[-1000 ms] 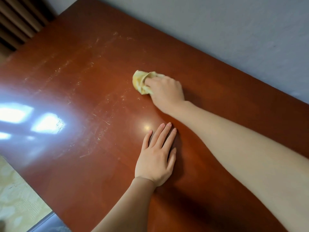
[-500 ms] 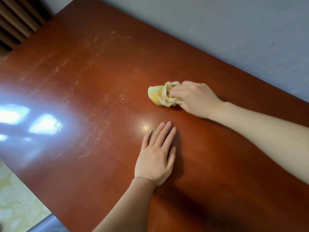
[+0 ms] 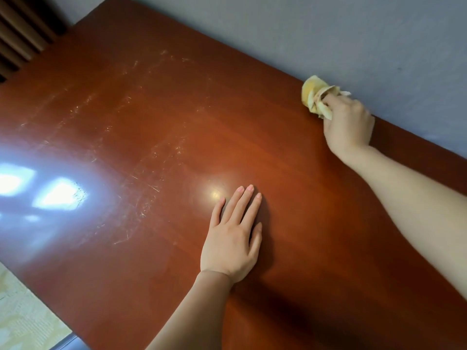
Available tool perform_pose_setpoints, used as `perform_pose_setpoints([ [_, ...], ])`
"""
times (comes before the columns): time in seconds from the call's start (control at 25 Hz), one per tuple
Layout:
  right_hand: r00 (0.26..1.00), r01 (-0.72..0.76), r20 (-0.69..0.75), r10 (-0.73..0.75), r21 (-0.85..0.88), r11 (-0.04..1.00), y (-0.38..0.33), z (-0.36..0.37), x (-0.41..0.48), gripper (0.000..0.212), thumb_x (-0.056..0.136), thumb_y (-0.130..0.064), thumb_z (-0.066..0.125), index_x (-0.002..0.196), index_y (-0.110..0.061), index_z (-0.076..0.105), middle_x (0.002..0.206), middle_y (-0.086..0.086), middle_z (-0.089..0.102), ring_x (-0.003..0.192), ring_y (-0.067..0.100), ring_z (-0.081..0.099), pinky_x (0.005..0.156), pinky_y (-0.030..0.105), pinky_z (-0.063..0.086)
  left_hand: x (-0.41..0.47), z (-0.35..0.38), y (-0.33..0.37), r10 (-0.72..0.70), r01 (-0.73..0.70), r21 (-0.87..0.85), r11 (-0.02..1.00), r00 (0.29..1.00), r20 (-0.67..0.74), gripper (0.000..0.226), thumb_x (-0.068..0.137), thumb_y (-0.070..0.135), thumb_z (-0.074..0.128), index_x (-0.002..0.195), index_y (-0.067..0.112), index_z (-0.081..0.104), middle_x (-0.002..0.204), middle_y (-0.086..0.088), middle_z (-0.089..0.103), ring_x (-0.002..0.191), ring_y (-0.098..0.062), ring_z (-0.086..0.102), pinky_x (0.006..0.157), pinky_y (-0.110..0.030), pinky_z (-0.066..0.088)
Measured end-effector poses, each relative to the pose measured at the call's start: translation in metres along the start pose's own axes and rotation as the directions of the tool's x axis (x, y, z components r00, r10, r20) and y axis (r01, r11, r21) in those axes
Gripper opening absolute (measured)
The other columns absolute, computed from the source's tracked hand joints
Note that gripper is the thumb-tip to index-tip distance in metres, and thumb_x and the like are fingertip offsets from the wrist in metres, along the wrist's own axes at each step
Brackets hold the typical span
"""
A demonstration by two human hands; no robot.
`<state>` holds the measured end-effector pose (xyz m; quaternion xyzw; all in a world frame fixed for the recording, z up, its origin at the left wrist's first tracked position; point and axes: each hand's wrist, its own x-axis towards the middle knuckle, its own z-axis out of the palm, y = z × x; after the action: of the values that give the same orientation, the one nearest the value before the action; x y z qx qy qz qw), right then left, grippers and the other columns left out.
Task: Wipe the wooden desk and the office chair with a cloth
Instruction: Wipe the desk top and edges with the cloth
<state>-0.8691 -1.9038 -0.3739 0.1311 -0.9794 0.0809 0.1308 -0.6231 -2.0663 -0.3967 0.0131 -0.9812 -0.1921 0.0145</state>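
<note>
A crumpled yellow cloth sits at the far edge of a reddish wooden desk, against the grey wall. The right hand has its fingers clenched around it. The left hand lies flat, fingers released, mid-desk. The desk-wiping step seems underway; next likely calls for sweeping back across the scratched surface. No chair is visible.
</note>
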Motion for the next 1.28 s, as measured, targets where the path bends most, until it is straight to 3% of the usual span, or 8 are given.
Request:
perform_pose_setpoints([
  [0.2, 0.965, 0.261, -0.078, -0.252, 0.131, 0.956, -0.011, -0.024, -0.076, 0.016, 0.077, -0.003, 0.062, 0.091, -0.009, 0.067, 0.090, 0.008, 0.068, 0.074, 0.033, 0.059, 0.054, 0.033, 0.045, 0.001, 0.000, -0.001, 0.007, -0.007, 0.016, 1.000, 1.000, 0.009, 0.052, 0.096, 0.034, 0.029, 0.146, 0.020, 0.036, 0.153, 0.001, 0.031, 0.143, -0.014, 0.020, 0.115, -0.038, 0.011],
  [0.4, 0.899, 0.431, -0.033, -0.437, 0.247, 0.868, -0.016, -0.040, -0.147, 0.016, 0.069, -0.003, 0.069, 0.083, -0.011, 0.070, 0.088, 0.003, 0.068, 0.074, 0.027, 0.062, 0.058, 0.033, 0.052, 0.001, 0.000, -0.001, 0.016, -0.016, 0.025, 1.000, 1.000, 0.014, 0.053, 0.096, 0.034, 0.027, 0.146, 0.020, 0.035, 0.153, 0.002, 0.029, 0.144, -0.011, 0.014, 0.117, -0.034, 0.005],
  [0.56, 0.832, 0.549, -0.036, -0.554, 0.205, 0.810, 0.000, -0.041, -0.162, 0.010, 0.076, -0.001, 0.070, 0.082, -0.009, 0.070, 0.084, 0.007, 0.067, 0.070, 0.026, 0.061, 0.061, 0.038, 0.050, 0.001, 0.001, -0.002, 0.016, -0.016, 0.019, 1.000, 1.000, 0.005, 0.052, 0.096, 0.034, 0.027, 0.146, 0.020, 0.035, 0.153, 0.001, 0.030, 0.144, -0.012, 0.015, 0.117, -0.036, 0.007],
  [0.68, 0.896, 0.445, -0.068, -0.440, 0.128, 0.886, 0.026, -0.036, -0.140, 0.010, 0.077, 0.001, 0.069, 0.084, -0.006, 0.070, 0.087, 0.013, 0.066, 0.070, 0.033, 0.059, 0.063, 0.040, 0.049, 0.001, 0.001, -0.001, 0.016, -0.016, 0.009, 1.000, 1.000, -0.003, 0.052, 0.096, 0.033, 0.027, 0.145, 0.020, 0.036, 0.153, 0.001, 0.031, 0.143, -0.012, 0.017, 0.116, -0.036, 0.009],
  [0.88, 0.994, 0.107, -0.038, -0.106, 0.028, 0.994, 0.075, -0.030, -0.087, 0.022, 0.082, 0.005, 0.059, 0.103, 0.001, 0.065, 0.097, 0.023, 0.062, 0.081, 0.042, 0.055, 0.070, 0.046, 0.048, 0.001, 0.002, -0.002, 0.020, -0.020, 0.009, 1.000, 1.000, -0.009, 0.052, 0.095, 0.032, 0.028, 0.145, 0.019, 0.037, 0.153, 0.000, 0.031, 0.143, -0.013, 0.018, 0.116, -0.036, 0.010],
  [1.04, 0.996, -0.087, -0.031, 0.087, -0.017, 0.996, 0.087, -0.024, -0.056, 0.027, 0.089, -0.001, 0.051, 0.114, -0.002, 0.059, 0.107, 0.023, 0.058, 0.096, 0.042, 0.054, 0.077, 0.045, 0.044, 0.001, 0.002, 0.000, 0.019, -0.019, 0.017, 1.000, 1.000, 0.000, 0.053, 0.095, 0.032, 0.027, 0.145, 0.019, 0.037, 0.153, 0.000, 0.031, 0.143, -0.015, 0.019, 0.116, -0.037, 0.010],
  [1.16, 0.944, -0.324, -0.052, 0.325, 0.023, 0.946, 0.071, -0.017, -0.042, 0.031, 0.089, -0.002, 0.051, 0.119, -0.008, 0.056, 0.112, 0.020, 0.057, 0.106, 0.039, 0.051, 0.082, 0.043, 0.043, 0.001, 0.002, -0.001, 0.021, -0.021, 0.018, 1.000, 1.000, -0.003, 0.053, 0.095, 0.033, 0.027, 0.145, 0.018, 0.036, 0.153, 0.000, 0.031, 0.143, -0.015, 0.020, 0.116, -0.036, 0.010],
  [1.28, 0.949, -0.311, -0.045, 0.312, 0.036, 0.950, 0.052, -0.020, -0.050, 0.024, 0.089, -0.006, 0.053, 0.112, -0.009, 0.058, 0.112, 0.017, 0.059, 0.105, 0.037, 0.052, 0.082, 0.040, 0.040, 0.001, 0.001, 0.001, 0.016, -0.016, 0.021, 1.000, 1.000, -0.002, 0.053, 0.094, 0.032, 0.027, 0.145, 0.018, 0.037, 0.153, 0.000, 0.030, 0.143, -0.014, 0.019, 0.116, -0.035, 0.008],
])
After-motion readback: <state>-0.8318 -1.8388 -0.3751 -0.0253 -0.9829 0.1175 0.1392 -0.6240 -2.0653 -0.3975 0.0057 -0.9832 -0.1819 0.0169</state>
